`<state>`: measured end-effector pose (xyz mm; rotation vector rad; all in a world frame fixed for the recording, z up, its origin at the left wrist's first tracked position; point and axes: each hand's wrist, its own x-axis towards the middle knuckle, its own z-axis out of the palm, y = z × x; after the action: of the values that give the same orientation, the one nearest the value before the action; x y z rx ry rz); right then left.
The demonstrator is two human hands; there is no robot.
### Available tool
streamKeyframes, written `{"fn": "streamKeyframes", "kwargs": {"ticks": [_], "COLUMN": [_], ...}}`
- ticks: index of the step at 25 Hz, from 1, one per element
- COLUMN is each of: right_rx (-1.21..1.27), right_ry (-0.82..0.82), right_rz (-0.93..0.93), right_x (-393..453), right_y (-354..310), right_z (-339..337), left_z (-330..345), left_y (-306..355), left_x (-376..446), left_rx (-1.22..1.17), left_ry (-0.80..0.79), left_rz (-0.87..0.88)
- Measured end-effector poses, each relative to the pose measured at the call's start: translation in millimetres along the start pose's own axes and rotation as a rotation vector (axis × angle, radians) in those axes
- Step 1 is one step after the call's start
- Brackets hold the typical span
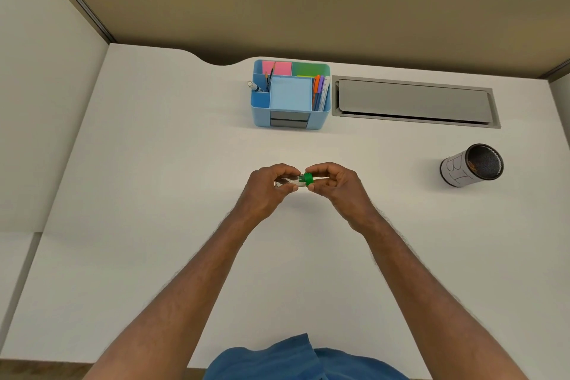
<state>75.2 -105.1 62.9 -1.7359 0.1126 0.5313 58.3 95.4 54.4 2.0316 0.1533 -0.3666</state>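
- The left hand (271, 185) and right hand (336, 185) meet knuckle to knuckle over the middle of the surface (154, 194), with both forearms reaching forward from the lower edge and angling in toward each other.
- The left hand's fingers curl round the body of a small clear tube (288, 183), thumb underneath, and hold it lying sideways.
- The right hand pinches the green cap (308, 178) at the tube's right end between thumb and curled fingers.
- The tube is see-through and slim. The cap is bright green and ridged, and it sits on the tube's end between the two hands.
- Whether the tube touches the surface cannot be told, though a faint shadow lies below it.
- Beyond the hands stands a blue organiser (262, 116) holding pink and green sticky notes (277, 68) and pens (317, 88).
- Just right of the organiser, a grey hatch (413, 100) is set into the surface.
- Well to the right, a mesh cup (472, 165) wrapped in lettered paper stands alone.
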Motion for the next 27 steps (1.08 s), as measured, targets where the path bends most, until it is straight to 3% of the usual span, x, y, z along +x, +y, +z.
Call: {"fn": "streamKeyframes", "kwargs": {"ticks": [12,27], "right_rx": [0.151,0.084], "right_ry": [-0.007,0.043], "right_rz": [0.052,0.039], "right_x": [6,6], "right_y": [-1,-9], "right_z": [-2,9], "left_z": [-4,-3], "left_y": [-1,-1], "left_x": [7,7], "left_rx": [-0.013,-0.001], "left_ry": [0.001,0.047], "left_rz": [0.012,0.001]}}
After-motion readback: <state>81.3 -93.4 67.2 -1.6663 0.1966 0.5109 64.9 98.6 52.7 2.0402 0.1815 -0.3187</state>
